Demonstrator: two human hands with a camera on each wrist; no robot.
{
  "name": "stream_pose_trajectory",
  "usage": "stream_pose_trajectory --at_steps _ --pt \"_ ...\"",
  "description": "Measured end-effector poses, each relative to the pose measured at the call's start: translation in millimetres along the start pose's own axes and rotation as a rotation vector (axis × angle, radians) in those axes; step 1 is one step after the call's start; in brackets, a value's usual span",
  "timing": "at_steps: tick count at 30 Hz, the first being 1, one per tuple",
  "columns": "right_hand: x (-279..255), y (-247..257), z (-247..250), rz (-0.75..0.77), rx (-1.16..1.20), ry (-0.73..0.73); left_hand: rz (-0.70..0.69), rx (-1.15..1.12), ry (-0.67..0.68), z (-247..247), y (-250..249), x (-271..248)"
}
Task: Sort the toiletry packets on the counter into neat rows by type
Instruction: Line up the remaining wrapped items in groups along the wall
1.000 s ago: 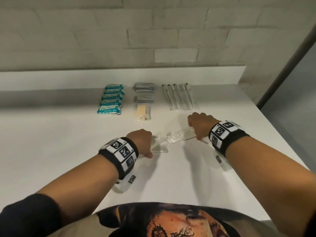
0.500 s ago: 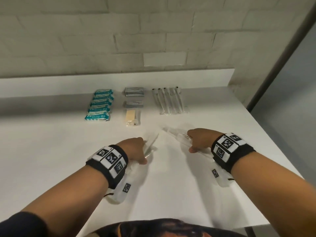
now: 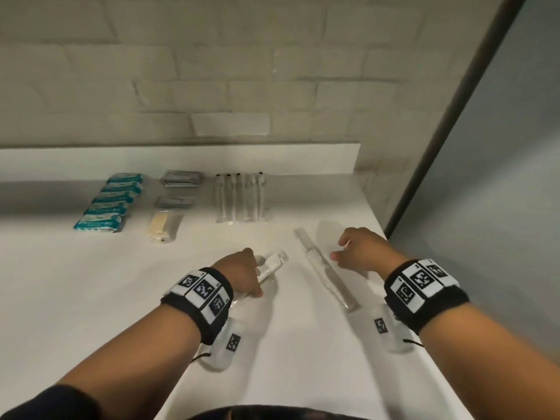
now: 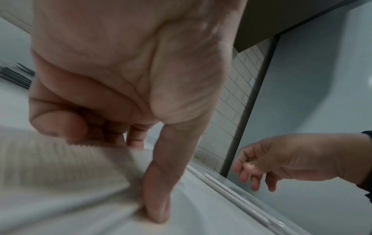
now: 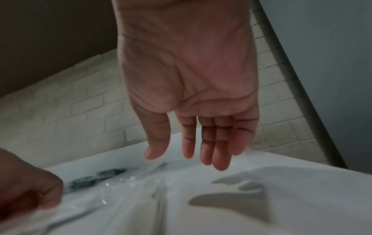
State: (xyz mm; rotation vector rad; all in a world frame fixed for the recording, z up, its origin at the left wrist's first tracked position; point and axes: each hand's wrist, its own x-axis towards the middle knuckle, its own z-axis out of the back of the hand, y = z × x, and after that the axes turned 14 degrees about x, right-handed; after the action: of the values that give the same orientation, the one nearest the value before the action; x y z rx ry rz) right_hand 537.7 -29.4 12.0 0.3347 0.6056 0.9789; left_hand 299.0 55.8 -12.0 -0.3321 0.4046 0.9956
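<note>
Head view: clear packet in left grip.

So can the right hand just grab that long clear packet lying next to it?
Probably yes. The right hand hangs open and holds nothing, just beside the long clear packet, which lies flat on the counter with nothing between them. The left hand is busy with another packet.

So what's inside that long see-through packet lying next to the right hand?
Inside the long clear plastic packet on the white counter lies a slim white stick, probably a toothbrush. Its far end is too blurred to tell. The open right hand hovers beside it, covering nothing.
</note>
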Motion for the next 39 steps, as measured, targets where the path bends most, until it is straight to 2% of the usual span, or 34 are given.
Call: stream_pose_trajectory --at_steps 5,7,9,12,14,16,19,23,26,29,30,32,33,36,39 --pt "4 -10 7 0.13 0.133 0.054 0.03 0.1 0.04 -4 -38 5" --pt "3 -10 8 0.163 0.226 0.08 0.052 0.064 -0.017 -5 -46 1" --pt "4 -7 8 0.142 0.415 0.127 0.074 -0.102 -0.176 0 -52 -2" --pt "5 2 6 0.106 0.633 0.236 0.045 -0.499 -0.386 18 -62 -2" --pt "7 11 5 0.12 0.745 0.298 -0.001 -0.726 -0.414 31 -70 5" --pt "9 19 4 0.164 0.81 0.32 -0.018 -0.899 -0.378 37 -75 14" --pt "19 27 7 0.18 0.809 0.269 -0.033 -0.947 -0.346 45 -73 36" --pt "49 17 21 0.102 0.801 0.201 -0.085 -0.822 -0.341 65 -71 50" --pt "73 8 34 0.038 0.724 0.135 -0.119 -0.517 -0.467 79 -66 70" --pt "103 14 42 0.032 0.663 0.082 -0.22 -0.445 -0.585 94 -64 98" --pt "114 17 43 0.027 0.659 0.059 -0.235 -0.432 -0.579 97 -62 107" --pt "134 21 45 0.006 0.635 0.039 -0.219 -0.297 -0.48 100 -54 127" --pt "142 20 47 0.027 0.532 0.039 -0.2 -0.195 -0.415 100 -48 136" --pt "147 15 53 0.172 0.033 0.107 -0.206 0.021 -0.31 95 -37 152" --pt "145 17 49 0.289 -0.221 0.249 -0.276 0.244 -0.272 86 -41 157"
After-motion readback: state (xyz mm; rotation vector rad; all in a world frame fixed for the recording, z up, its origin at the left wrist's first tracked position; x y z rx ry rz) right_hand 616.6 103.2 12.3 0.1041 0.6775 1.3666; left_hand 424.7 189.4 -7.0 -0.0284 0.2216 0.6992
